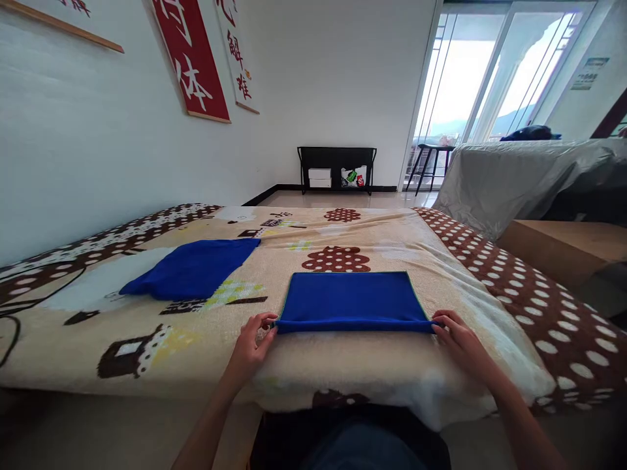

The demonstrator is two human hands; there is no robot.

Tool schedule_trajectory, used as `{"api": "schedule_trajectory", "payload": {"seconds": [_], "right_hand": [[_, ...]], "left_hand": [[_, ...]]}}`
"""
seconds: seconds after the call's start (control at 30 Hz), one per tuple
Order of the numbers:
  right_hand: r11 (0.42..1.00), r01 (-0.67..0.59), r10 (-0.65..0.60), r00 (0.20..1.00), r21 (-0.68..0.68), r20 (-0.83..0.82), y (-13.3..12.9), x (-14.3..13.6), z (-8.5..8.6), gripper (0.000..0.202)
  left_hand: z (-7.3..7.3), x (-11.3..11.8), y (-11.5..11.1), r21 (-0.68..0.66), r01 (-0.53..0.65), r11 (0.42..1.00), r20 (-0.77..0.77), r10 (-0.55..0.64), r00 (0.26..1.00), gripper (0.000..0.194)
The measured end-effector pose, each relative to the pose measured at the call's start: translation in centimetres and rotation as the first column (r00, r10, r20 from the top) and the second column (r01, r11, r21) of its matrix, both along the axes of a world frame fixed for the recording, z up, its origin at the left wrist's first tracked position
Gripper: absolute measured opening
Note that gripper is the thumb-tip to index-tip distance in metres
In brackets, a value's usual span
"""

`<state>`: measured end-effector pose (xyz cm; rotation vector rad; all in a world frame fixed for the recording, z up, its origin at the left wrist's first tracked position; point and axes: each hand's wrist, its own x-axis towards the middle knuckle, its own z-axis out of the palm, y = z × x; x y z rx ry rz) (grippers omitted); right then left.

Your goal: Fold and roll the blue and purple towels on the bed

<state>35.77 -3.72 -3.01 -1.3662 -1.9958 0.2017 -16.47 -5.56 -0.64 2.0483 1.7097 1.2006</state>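
Note:
A blue cloth lies spread flat on the patterned blanket, its near edge turned up into a narrow fold or roll. At the left end of that fold, my left hand pinches the corner between thumb and fingers. My right hand grips the opposite end in the same way. Between the two hands the folded edge runs nearly straight. Another blue cloth rests farther left, looking loosely laid with uneven edges, and neither hand touches it.
The beige and brown blanket covers a bed beside the left wall. A black rack holding white boxes stands at the far wall. To the right are plastic-covered furniture, a cardboard box and a dark stool near the window.

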Motion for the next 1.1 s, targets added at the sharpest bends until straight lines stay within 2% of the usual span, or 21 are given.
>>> {"api": "schedule_trajectory", "payload": {"seconds": [0.17, 0.27, 0.3, 0.37, 0.43, 0.47, 0.5, 0.57, 0.63, 0.7, 0.73, 0.8, 0.87, 0.93, 1.1], "right_hand": [[0.999, -0.030, 0.030, 1.000, -0.015, -0.006, -0.5, -0.1, 0.2, 0.038], [0.999, -0.035, 0.035, 0.999, -0.023, 0.029, -0.5, -0.1, 0.1, 0.040], [1.000, -0.008, 0.008, 0.998, -0.003, 0.058, -0.4, -0.2, -0.1, 0.040], [0.990, 0.112, -0.122, 0.984, 0.082, 0.128, -0.3, -0.8, -0.3, 0.038], [0.939, 0.273, -0.307, 0.939, 0.210, 0.154, -0.5, -2.0, -0.5, 0.032], [0.905, 0.329, -0.376, 0.916, 0.271, 0.144, -0.6, -2.9, -0.5, 0.030], [0.879, 0.353, -0.410, 0.903, 0.321, 0.129, -0.9, -4.1, -0.5, 0.028], [0.874, 0.301, -0.372, 0.920, 0.382, 0.126, -1.6, -7.1, -0.2, 0.027], [0.916, 0.144, -0.225, 0.957, 0.374, 0.184, -2.3, -10.6, 0.2, 0.031], [0.948, -0.031, -0.054, 0.965, 0.317, 0.255, -2.7, -14.0, 0.5, 0.039], [0.953, -0.093, 0.010, 0.961, 0.287, 0.278, -2.8, -15.3, 0.6, 0.042], [0.959, -0.150, 0.073, 0.951, 0.242, 0.300, -2.8, -17.1, 0.5, 0.047], [0.966, -0.140, 0.068, 0.949, 0.219, 0.307, -2.6, -17.4, 0.3, 0.051], [0.972, -0.091, 0.021, 0.952, 0.218, 0.307, -2.5, -16.2, -0.2, 0.054], [0.957, 0.090, -0.168, 0.947, 0.277, 0.275, -2.6, -10.1, -1.4, 0.049]], "left_hand": [[-0.1, -0.6, -0.7, -0.020, 0.025, 0.999, 0.099, -0.023, 0.995, 0.028], [-0.3, -0.7, -0.8, -0.056, 0.024, 0.998, 0.081, -0.020, 0.997, 0.028], [-0.4, -0.6, -0.8, -0.056, -0.008, 0.998, 0.033, 0.009, 0.999, 0.027], [-0.4, 0.2, -0.6, 0.008, -0.164, 0.986, -0.110, 0.164, 0.980, 0.025], [-0.3, 1.6, -0.6, 0.146, -0.319, 0.936, -0.236, 0.347, 0.908, 0.024], [-0.2, 2.6, -0.6, 0.215, -0.341, 0.915, -0.274, 0.391, 0.879, 0.025], [0.0, 3.8, -0.6, 0.266, -0.309, 0.913, -0.304, 0.384, 0.872, 0.027], [0.5, 6.6, -0.6, 0.306, -0.111, 0.945, -0.372, 0.227, 0.900, 0.035], [0.9, 9.6, -0.5, 0.268, 0.152, 0.951, -0.442, -0.019, 0.897, 0.040], [1.0, 12.5, -0.2, 0.188, 0.345, 0.920, -0.479, -0.221, 0.850, 0.041], [1.0, 13.6, -0.1, 0.150, 0.394, 0.907, -0.486, -0.279, 0.828, 0.041], [0.7, 15.0, 0.3, 0.095, 0.412, 0.906, -0.494, -0.316, 0.810, 0.044], [0.2, 14.9, 0.5, 0.075, 0.367, 0.927, -0.503, -0.283, 0.817, 0.046], [-0.4, 13.3, 0.4, 0.081, 0.295, 0.952, -0.512, -0.214, 0.832, 0.047], [-1.5, 6.1, -0.6, 0.163, 0.057, 0.985, -0.501, 0.032, 0.865, 0.042]]}}
